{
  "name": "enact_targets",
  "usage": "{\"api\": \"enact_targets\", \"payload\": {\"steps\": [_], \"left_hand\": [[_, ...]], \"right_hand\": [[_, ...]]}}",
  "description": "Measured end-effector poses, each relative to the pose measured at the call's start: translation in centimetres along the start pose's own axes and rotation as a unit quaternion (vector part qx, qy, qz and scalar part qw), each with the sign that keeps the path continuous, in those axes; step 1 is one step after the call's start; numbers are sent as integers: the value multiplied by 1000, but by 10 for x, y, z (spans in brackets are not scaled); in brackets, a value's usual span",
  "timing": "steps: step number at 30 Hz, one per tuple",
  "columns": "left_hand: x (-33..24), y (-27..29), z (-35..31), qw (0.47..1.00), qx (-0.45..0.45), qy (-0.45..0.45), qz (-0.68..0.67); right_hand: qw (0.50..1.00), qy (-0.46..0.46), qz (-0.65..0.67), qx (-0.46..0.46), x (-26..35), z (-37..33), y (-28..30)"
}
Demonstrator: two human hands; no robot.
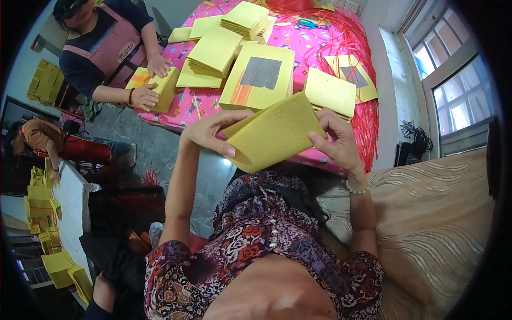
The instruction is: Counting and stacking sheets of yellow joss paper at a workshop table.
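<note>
Between my two hands I hold up a folded stack of yellow paper (277, 133), tilted above the near edge of the table. My left hand (216, 133) grips its left end, thumb on the front and fingers behind. At the right end my right hand (338, 138) pinches the edge between thumb and fingers. Just beyond lies a large yellow paper bundle (256, 80) with a grey panel and an orange stripe. To its right sits a smaller yellow paper stack (330, 93), on top of another sheet with a grey patch (357, 80).
More yellow stacks (213, 50) cover the pink patterned tablecloth (192, 109). Red plastic strands (368, 117) hang off its right side, near teal scissors (306, 24). At left a co-worker (120, 48) presses a yellow bundle (165, 93). A beige sofa (426, 213) stands at right.
</note>
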State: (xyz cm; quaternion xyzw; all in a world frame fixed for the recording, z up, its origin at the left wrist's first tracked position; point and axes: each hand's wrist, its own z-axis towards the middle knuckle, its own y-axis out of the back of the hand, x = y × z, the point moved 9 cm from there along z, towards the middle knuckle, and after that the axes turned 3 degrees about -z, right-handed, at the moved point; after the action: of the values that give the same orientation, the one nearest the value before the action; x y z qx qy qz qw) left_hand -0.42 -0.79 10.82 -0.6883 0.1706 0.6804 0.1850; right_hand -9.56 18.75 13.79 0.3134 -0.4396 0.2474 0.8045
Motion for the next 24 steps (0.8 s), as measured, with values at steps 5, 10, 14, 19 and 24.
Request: {"api": "enact_targets", "payload": {"steps": [5, 10, 14, 19, 24], "left_hand": [[-35, -27, 24, 997, 35, 47, 55], [-27, -29, 36, 949, -84, 46, 300], [-15, -30, 36, 955, -178, -5, 239], [-8, -22, 33, 948, -295, -50, 110], [1, -36, 36, 929, -353, -72, 89]], "right_hand": [[997, -40, -1, 68, 0, -2, -10], [998, -48, -10, 47, -7, 0, -6], [994, -93, 62, -12, -37, -8, 0], [970, -80, 160, -163, -26, -10, -5], [964, -84, 179, -177, -32, -27, -40]]}}
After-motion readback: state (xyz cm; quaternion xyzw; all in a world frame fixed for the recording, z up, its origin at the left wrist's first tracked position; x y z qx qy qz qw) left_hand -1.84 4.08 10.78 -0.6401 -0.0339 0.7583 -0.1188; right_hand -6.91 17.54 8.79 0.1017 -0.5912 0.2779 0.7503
